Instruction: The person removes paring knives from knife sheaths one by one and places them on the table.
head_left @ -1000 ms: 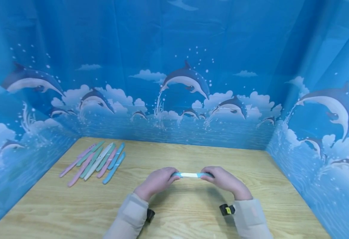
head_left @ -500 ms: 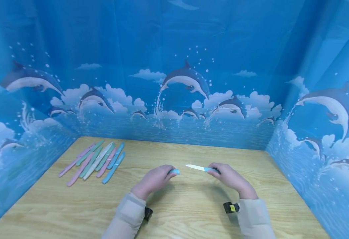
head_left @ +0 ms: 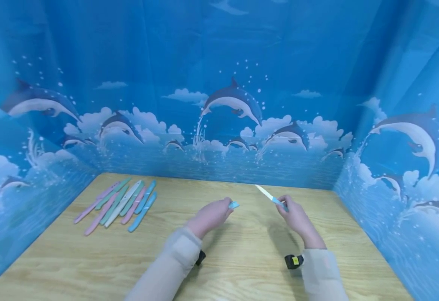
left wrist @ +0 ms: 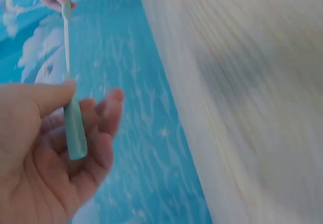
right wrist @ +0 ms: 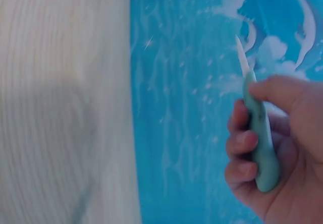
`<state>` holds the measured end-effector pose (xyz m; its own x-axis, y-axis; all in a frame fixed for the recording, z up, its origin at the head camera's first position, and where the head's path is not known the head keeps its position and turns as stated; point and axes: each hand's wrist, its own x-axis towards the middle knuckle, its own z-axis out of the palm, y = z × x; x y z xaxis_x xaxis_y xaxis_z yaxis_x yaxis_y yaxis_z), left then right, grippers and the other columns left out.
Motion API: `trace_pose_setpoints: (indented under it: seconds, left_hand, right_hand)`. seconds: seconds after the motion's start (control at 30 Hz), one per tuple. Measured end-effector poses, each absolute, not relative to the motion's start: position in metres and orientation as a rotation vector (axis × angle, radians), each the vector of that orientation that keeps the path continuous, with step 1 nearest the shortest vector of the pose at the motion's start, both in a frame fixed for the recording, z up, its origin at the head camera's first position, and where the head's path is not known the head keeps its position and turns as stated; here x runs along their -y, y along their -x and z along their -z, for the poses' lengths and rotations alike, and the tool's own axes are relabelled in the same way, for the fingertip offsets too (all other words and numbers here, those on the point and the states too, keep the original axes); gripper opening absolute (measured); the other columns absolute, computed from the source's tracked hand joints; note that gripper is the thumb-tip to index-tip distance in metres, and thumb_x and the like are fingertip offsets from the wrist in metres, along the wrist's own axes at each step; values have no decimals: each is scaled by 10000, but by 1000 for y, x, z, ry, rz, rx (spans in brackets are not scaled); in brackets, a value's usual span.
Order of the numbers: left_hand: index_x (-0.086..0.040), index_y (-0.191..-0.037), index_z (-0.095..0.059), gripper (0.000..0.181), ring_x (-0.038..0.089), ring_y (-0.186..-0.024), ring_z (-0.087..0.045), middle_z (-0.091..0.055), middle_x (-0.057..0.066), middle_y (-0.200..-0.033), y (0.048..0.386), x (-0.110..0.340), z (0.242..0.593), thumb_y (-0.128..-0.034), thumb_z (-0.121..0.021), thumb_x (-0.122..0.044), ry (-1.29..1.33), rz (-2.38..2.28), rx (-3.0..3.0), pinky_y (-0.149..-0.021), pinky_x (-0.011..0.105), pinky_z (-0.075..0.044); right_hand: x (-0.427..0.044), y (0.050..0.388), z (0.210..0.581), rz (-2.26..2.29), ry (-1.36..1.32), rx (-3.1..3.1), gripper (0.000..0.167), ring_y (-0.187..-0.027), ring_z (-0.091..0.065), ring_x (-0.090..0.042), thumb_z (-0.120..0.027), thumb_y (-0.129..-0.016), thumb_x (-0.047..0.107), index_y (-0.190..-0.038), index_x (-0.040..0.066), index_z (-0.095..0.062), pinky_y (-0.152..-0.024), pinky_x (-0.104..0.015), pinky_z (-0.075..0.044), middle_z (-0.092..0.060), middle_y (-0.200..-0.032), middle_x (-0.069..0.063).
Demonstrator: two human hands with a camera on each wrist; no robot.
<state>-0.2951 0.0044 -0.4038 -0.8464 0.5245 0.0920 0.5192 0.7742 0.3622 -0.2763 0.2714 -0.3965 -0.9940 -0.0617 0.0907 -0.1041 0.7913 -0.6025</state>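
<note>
My left hand (head_left: 212, 215) pinches a short light-blue blade cover (head_left: 234, 205) above the middle of the table. In the left wrist view the cover (left wrist: 75, 133) lies between thumb and fingers. To the right, my right hand (head_left: 295, 217) grips a small paring knife (head_left: 266, 194) by its light-blue handle, the pale blade bare and pointing up and leftward. The right wrist view shows the fingers curled round the knife handle (right wrist: 261, 138), thumb near the blade's base. Knife and cover are apart in the head view.
Several pink, green and blue knives (head_left: 121, 202) lie fanned out at the table's left; one shows a whitish blade or body. The wooden table (head_left: 234, 267) is walled by a blue dolphin-print curtain (head_left: 219, 54) at the back and both sides.
The knife has come out of its cover. Both hands have moved up and away from me; the right has also moved rightward and tilted the blade upward. The knives on the left have not moved.
</note>
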Motion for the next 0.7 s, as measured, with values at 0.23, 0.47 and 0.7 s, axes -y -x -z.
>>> trace_pose_setpoints:
  seconds: [0.23, 0.47, 0.7]
  left_hand:
    - [-34, -1183, -594, 301, 165, -846, -642, -666, 65, -989, 320, -51, 392, -1017, -504, -269, -674, -562, -3021, -742, 278, -558]
    - [-84, -863, -692, 301, 173, -889, -623, -654, 46, -968, 339, -110, 395, -977, -575, -338, -506, -525, -3040, -791, 285, -543]
    - [-131, -513, -438, 523, 110, -472, -342, -329, -38, -485, 337, -159, 407, -956, -604, -353, -300, -852, -2901, -510, 222, -421]
  right_hand:
    - [-304, 298, 404, -1042, 58, 2900, 318, -789, -593, -279, -430, -1014, 144, -1225, -95, -427, -629, -349, -487, -593, -982, -259]
    - [-334, 314, 413, -1060, 224, 2922, 317, -801, -628, -291, -409, -985, 123, -1158, -139, -457, -661, -373, -509, -642, -923, -233]
    - [-353, 315, 413, -985, 286, 2987, 290, -634, -545, -214, -404, -989, 125, -929, -101, -575, -607, -367, -465, -645, -729, -134]
